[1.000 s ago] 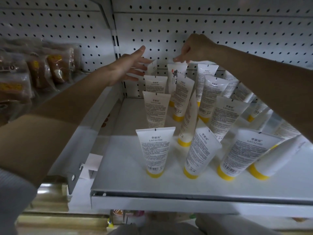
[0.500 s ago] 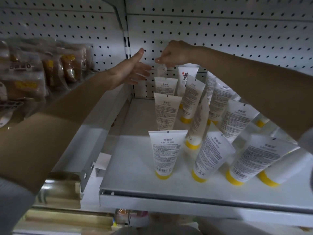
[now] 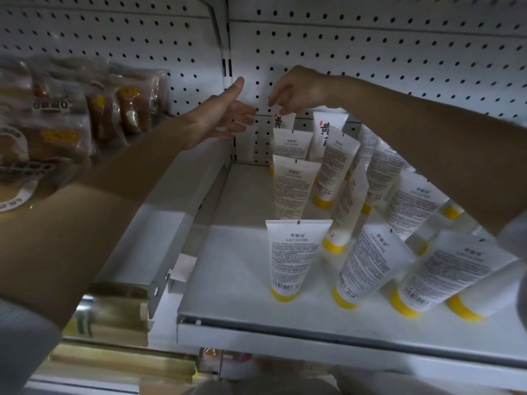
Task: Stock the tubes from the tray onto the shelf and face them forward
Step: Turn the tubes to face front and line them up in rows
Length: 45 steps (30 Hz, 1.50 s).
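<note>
- The right hand (image 3: 299,89) pinches the top edge of the rearmost tube (image 3: 283,123), against the pegboard (image 3: 370,52).
- The left hand (image 3: 222,118), fingers straight, is just beside it.
- On the shelf (image 3: 233,266), other tubes (image 3: 296,252) stand cap-down.

The right forearm (image 3: 427,132) is covering several tubes (image 3: 410,206) on the right, the far tube (image 3: 283,123) is showing only its top, and the bagged goods (image 3: 60,129) at left are appearing blurred.

Head view: dim, grainy, wide-angle.
Brightest patch lies on the front of the shelf (image 3: 233,266). Its back, the rear tube (image 3: 285,122) and the pegboard (image 3: 370,52) sit in grey shade. Packets (image 3: 57,124) at left are smeared by blur. Straight lines bow towards the frame edges.
</note>
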{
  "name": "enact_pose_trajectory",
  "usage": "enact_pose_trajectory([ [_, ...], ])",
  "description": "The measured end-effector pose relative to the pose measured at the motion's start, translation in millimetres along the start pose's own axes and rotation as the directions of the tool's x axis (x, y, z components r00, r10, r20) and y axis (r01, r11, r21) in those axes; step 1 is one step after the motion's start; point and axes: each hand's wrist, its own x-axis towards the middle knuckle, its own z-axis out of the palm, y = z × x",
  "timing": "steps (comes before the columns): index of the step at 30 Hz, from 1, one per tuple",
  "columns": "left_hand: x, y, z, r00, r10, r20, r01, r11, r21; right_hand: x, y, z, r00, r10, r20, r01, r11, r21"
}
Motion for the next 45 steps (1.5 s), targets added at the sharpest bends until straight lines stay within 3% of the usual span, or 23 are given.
enact_pose_trajectory([
  [3,0,2,1,1.000,0.000,0.007,0.000,1.000,0.006,0,-1,0,0.999,-0.011,-0.038,0.009,0.999,-0.050],
  [11,0,4,7,1.000,-0.004,0.010,0.004,1.000,0.024,-2,9,0,0.999,-0.003,-0.040,0.007,0.994,0.109],
  [17,-4,8,8,1.000,0.012,0.016,-0.012,0.999,0.050,-7,10,1,0.999,-0.033,-0.037,0.035,0.997,0.065],
  [20,-6,8,8,1.000,0.008,0.014,-0.008,0.999,0.053,-14,11,-8,0.991,-0.061,-0.120,0.066,0.997,0.041],
  [23,-11,9,7,1.000,0.002,0.013,-0.002,0.999,0.050,-31,5,-24,0.971,-0.120,-0.205,0.150,0.979,0.137],
  [25,-16,11,8,1.000,0.008,0.020,-0.009,0.998,0.067,-47,-3,-30,0.983,-0.154,-0.098,0.168,0.973,0.156],
  [27,-20,13,9,0.999,0.024,0.032,-0.027,0.995,0.091,-60,-9,-29,0.987,-0.149,0.061,0.144,0.986,0.086],
  [29,-25,15,11,0.998,0.030,0.047,-0.034,0.995,0.098,-66,-9,-25,0.985,-0.115,0.125,0.115,0.993,0.008],
  [38,-43,18,28,0.995,0.021,0.094,-0.029,0.997,0.077,-66,-7,-8,0.992,-0.060,0.108,0.052,0.996,0.079],
  [45,-53,14,31,0.998,-0.021,0.063,0.021,1.000,-0.003,-65,-6,0,0.992,-0.105,0.069,0.092,0.982,0.164],
])
